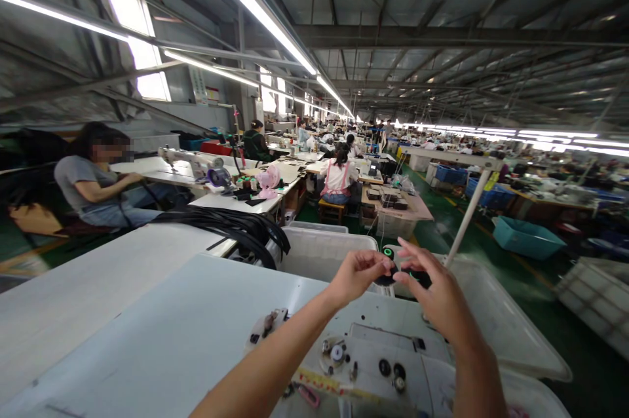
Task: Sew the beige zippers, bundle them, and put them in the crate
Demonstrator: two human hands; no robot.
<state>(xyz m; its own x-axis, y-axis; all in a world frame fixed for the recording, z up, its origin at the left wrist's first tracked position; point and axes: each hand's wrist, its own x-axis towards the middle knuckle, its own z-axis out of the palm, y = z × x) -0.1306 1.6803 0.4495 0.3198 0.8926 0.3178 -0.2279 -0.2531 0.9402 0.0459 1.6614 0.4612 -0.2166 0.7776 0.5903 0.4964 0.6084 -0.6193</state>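
Both hands are held over the far edge of a pale blue sewing table (196, 320), beyond the sewing machine head (363, 339). My left hand (361, 274) has its fingertips pinched together beside black thread spools; whatever it grips is too small to make out. Close by on the right, my right hand (442, 297) has its thumb and fingers apart, curved around the same spot. A spool with a green centre (388, 252) shows just above the left fingertips. Another dark spool (417, 276) is partly hidden behind my right hand.
A bundle of black straps (236, 225) lies at the table's far left edge. White plastic bins (511, 313) stand behind and to the right, near a slanted white post (472, 208). A co-worker (103, 175) sits at the left; another person (339, 175) sits ahead.
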